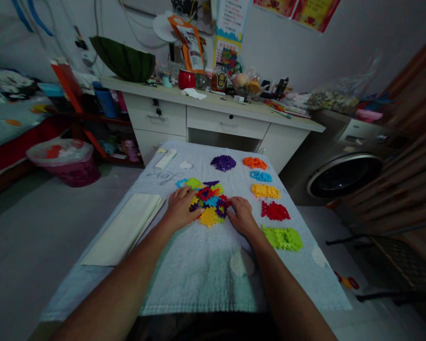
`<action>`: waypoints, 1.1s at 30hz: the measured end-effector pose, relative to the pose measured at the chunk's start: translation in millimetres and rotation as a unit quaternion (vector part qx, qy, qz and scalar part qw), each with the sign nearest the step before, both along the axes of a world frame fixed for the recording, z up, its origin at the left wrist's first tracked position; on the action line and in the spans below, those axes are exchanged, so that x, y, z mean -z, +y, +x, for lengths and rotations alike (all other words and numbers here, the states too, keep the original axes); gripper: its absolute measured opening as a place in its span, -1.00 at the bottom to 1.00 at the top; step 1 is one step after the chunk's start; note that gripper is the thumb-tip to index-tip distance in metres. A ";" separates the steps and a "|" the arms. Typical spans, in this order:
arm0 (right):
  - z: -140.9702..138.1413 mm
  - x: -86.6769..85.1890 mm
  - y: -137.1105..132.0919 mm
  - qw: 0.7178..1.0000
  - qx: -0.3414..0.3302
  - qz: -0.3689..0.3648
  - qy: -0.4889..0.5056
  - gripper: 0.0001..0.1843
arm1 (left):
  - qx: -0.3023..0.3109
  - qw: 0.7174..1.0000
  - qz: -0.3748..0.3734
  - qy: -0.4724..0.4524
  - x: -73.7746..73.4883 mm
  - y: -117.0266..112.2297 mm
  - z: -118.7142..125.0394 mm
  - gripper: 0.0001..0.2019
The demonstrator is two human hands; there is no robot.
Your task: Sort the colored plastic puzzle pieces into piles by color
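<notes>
A mixed heap of plastic gear pieces [210,201] in several colours lies on the cloth-covered table between my two hands. My left hand [180,208] rests against the heap's left side, fingers apart and thumb pointing toward a yellow gear [208,217]. At the right edge, my right hand [241,213] touches the heap near a purple gear [221,208], its fingers loosely curved and apart. Sorted by colour, separate groups sit farther off: purple gears [223,162], orange gears [254,163], blue gears [261,176], yellow gears [266,191], red gears [276,210] and green gears [283,238].
Left of my arm lies a folded cream sheet [122,229], with a white box [166,159] beyond it. A white desk [156,116] holding a cut watermelon [124,59] stands behind the table. To the right are a washing machine [326,147] and a black-legged chair [401,255].
</notes>
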State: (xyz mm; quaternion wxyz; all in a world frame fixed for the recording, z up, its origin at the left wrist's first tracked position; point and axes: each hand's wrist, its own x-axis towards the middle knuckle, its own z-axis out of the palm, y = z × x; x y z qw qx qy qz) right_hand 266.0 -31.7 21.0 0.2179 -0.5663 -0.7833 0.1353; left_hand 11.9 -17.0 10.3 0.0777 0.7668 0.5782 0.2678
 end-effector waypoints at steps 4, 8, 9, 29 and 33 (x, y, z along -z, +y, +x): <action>-0.9 -0.5 -0.1 1.000 0.025 -0.002 0.015 -0.82 | -0.013 1.000 0.004 0.006 1.4 2.1 0.2 -0.44; -1.1 0.6 -0.8 0.998 0.048 0.021 0.034 -0.87 | -0.012 1.000 0.004 0.010 1.5 2.8 1.0 -0.44; -0.7 0.7 -1.0 0.997 0.059 0.031 0.037 -0.86 | -0.011 1.000 0.004 0.010 1.7 2.8 1.2 -0.44; 4.5 4.9 -0.7 0.997 0.069 0.029 0.005 -0.40 | -0.016 1.000 -0.007 0.017 0.9 3.1 1.8 -0.47; 14.0 -11.2 -5.7 0.990 0.108 0.085 0.024 -0.46 | -0.017 1.000 0.001 0.019 2.5 3.8 1.3 -0.48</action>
